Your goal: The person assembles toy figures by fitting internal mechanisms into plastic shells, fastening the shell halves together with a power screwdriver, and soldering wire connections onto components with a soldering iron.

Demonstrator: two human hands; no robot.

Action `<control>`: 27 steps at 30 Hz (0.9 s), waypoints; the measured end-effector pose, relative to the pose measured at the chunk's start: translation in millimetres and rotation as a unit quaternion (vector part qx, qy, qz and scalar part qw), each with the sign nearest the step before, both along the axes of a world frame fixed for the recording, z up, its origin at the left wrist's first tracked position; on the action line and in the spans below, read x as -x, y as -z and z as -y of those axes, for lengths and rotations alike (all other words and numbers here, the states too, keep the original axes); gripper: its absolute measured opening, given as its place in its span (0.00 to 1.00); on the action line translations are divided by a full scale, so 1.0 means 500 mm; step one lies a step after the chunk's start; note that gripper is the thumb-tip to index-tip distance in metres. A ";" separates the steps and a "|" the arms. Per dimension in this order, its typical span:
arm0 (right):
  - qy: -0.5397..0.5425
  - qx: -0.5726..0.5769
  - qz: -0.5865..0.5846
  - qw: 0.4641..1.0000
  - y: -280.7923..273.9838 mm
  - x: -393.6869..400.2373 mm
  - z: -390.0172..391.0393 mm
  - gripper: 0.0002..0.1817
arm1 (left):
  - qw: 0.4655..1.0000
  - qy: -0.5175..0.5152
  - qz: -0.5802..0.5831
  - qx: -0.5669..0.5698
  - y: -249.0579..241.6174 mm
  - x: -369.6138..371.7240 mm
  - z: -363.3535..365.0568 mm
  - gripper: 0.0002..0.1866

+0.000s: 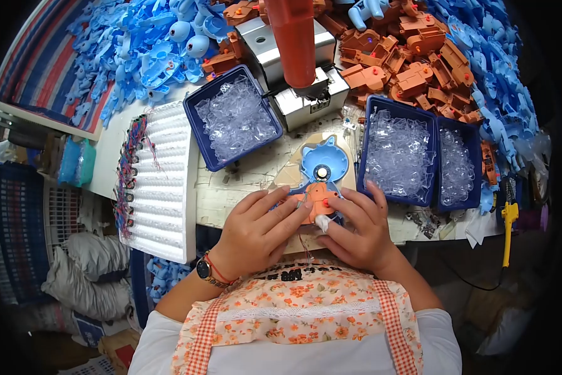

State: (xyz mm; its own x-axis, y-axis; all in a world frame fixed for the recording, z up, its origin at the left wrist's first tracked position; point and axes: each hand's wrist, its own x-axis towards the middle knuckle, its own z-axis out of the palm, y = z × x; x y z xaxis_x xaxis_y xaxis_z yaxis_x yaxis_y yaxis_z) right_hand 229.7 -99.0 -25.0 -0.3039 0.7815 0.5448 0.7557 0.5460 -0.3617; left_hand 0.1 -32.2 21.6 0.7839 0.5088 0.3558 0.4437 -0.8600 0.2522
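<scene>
A blue toy shell (326, 161) with a round head part lies open side up on the table near my apron. An orange part (317, 195) sits in its body, below a round black and white piece (321, 173). My left hand (265, 225) rests over the left side of the toy, its fingers stretched out and touching the orange part. On the right side, my right hand (362, 228) has its thumb and fingers around the toy's edge, by a small white piece (323, 222). Thin wires hang below the toy.
Blue bins of clear plastic parts (234, 119) (400, 153) stand left and right. A white foam tray (159, 181) with wired parts lies left. Behind are a metal machine (309, 103) with a red column, and piles of blue and orange shells. A yellow tool (510, 219) hangs right.
</scene>
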 end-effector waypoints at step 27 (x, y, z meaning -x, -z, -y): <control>-0.032 -0.031 -0.101 0.994 -0.040 0.010 -0.010 0.15 | 0.992 -0.078 0.097 -0.030 0.074 0.003 0.031 0.20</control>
State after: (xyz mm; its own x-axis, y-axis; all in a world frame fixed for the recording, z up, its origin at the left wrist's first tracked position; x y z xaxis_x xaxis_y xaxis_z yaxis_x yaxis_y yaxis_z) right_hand 224.5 -93.9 -4.9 -0.2307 0.7279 0.6457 0.6345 0.6156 -0.4673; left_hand -1.3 -47.9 -15.3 0.6112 0.5928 0.5244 0.5214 -0.8000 0.2967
